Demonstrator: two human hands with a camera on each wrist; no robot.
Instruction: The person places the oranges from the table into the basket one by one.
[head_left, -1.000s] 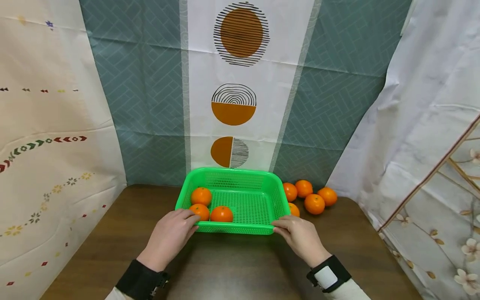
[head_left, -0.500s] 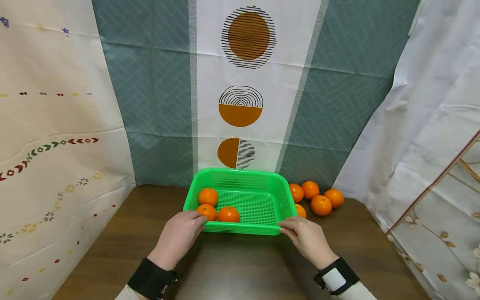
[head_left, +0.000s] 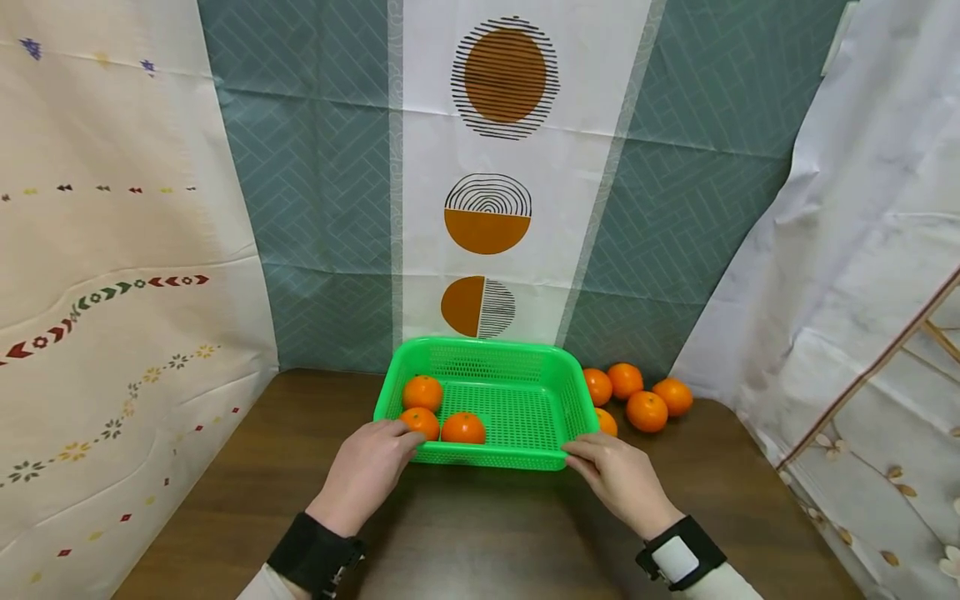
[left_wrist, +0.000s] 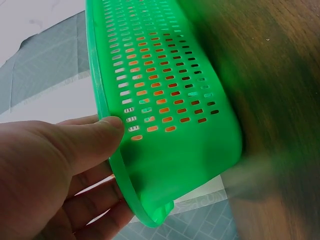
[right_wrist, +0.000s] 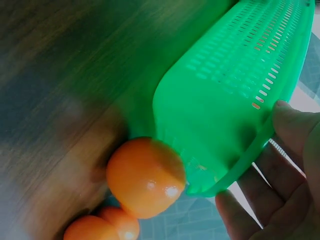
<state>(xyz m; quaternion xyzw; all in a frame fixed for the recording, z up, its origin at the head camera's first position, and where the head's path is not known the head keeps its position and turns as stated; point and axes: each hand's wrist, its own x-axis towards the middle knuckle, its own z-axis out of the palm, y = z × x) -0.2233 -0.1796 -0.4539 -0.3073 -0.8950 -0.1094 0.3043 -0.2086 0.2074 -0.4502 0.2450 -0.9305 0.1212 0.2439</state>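
Hands grip the green basket: your left hand pinches its near-left corner, your right hand its near-right corner, three oranges inside.

The basket stands on the table, toward its rear edge, in front of the backdrop. Three oranges lie in the basket's left part; five more oranges lie on the table to its right, one touching the basket's right near corner. The left hand holds the near left corner of the basket, the right hand the near right corner
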